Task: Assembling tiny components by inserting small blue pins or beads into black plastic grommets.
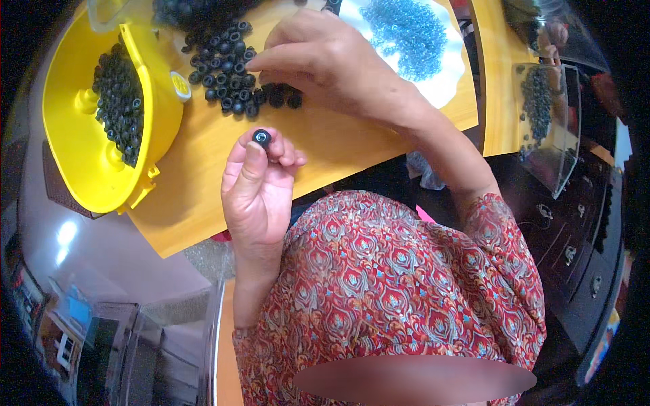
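Observation:
Pinched between the thumb and fingers of my left hand [261, 193] is a small black round cap [261, 139] with a shiny metallic-looking centre. The palm faces up, just above the table's near edge. My right hand [332, 64] is over the right side of a loose pile of black caps [233, 78], its fingers bent and drawn together at the pieces. Whether a piece sits between those fingertips is hidden. To the right of that hand, many tiny bluish, shiny pieces [409, 37] lie heaped on a white wavy-edged sheet or plate [447, 88].
A yellow plastic tub [61, 128] with more black caps [118, 101] stands on the left, overlapping the wooden table [196, 196]. At the far right, a clear box [572, 135] holds small dark pieces. Another person's hand [556, 37] shows near it.

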A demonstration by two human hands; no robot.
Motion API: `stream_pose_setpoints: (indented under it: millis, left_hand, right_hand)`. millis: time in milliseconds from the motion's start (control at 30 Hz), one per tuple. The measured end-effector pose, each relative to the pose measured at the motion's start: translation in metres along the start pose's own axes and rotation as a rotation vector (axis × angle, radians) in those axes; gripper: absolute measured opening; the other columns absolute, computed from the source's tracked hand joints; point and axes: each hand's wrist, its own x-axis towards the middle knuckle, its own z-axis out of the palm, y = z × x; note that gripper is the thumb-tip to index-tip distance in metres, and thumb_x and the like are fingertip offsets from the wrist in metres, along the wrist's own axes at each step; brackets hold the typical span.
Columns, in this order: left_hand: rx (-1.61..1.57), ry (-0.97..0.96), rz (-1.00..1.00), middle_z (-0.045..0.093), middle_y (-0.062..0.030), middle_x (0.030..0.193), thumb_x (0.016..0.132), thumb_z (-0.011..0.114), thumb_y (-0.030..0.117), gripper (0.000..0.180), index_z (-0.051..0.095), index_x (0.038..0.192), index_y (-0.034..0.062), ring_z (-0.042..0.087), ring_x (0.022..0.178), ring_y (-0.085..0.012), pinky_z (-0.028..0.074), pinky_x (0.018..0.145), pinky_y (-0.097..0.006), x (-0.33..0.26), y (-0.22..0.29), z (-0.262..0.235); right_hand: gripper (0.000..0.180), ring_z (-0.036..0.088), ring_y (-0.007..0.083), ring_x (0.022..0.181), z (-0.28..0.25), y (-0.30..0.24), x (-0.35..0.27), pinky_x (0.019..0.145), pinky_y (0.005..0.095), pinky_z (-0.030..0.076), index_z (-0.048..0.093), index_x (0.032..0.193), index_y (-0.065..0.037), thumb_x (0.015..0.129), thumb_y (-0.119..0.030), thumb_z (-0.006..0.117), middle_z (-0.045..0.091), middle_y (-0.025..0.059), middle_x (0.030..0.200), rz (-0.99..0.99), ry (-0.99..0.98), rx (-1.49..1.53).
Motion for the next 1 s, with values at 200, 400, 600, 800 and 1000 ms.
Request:
stream_pose_setpoints:
  millis: [200,400,600,800,1000]
  left_hand:
    - [0.029,-0.006,0.013,0.057,-0.0064,0.089,0.091,0.057,0.018,0.024,0.056,0.108,0.0002,0.052,0.082,-0.0168,0.044,0.081,-0.036,-0.006,0.001,0.012]
    - [0.141,0.053,0.031,0.063,-0.0096,0.097,0.089,0.06,0.016,0.027,0.055,0.11,-0.0011,0.061,0.088,-0.0184,0.049,0.082,-0.034,-0.009,0.002,0.028]
    - [0.16,0.057,0.072,0.063,-0.0098,0.097,0.087,0.062,0.014,0.026,0.057,0.107,-0.002,0.063,0.086,-0.0187,0.051,0.08,-0.034,-0.015,0.002,0.036]
    - [0.199,0.025,0.113,0.062,-0.0089,0.097,0.087,0.062,0.013,0.024,0.057,0.106,-0.0018,0.063,0.087,-0.0173,0.053,0.08,-0.032,-0.017,0.001,0.041]
    - [0.236,0.011,0.124,0.061,-0.0073,0.093,0.087,0.063,0.014,0.022,0.058,0.102,-0.0022,0.059,0.085,-0.0163,0.05,0.077,-0.03,-0.017,0.003,0.043]
  right_hand:
    - [0.009,0.062,0.0199,0.072,-0.025,-0.036,-0.013,0.065,0.0304,0.049,0.069,0.082,-0.008,0.075,-0.012,0.073,0.065,0.0063,0.076,0.209,0.156,0.598]
    - [0.016,0.062,0.0201,0.081,-0.028,-0.058,-0.029,0.07,0.027,0.05,0.068,0.087,0.004,0.072,0.005,0.07,0.064,0.0149,0.087,0.315,0.198,1.002]
    - [0.017,0.064,0.0168,0.078,-0.016,-0.066,-0.034,0.071,0.0284,0.051,0.069,0.085,-0.002,0.07,-0.006,0.076,0.068,0.0071,0.083,0.444,0.391,1.102]
    - [0.018,0.064,0.0178,0.078,-0.019,-0.061,-0.036,0.072,0.0284,0.051,0.07,0.085,-0.003,0.069,-0.005,0.077,0.068,0.0067,0.083,0.348,0.375,0.996]
    - [0.025,0.062,0.0226,0.075,-0.029,-0.057,-0.03,0.065,0.0305,0.048,0.067,0.088,0.002,0.065,0.003,0.076,0.065,0.0129,0.083,0.089,0.313,0.815]
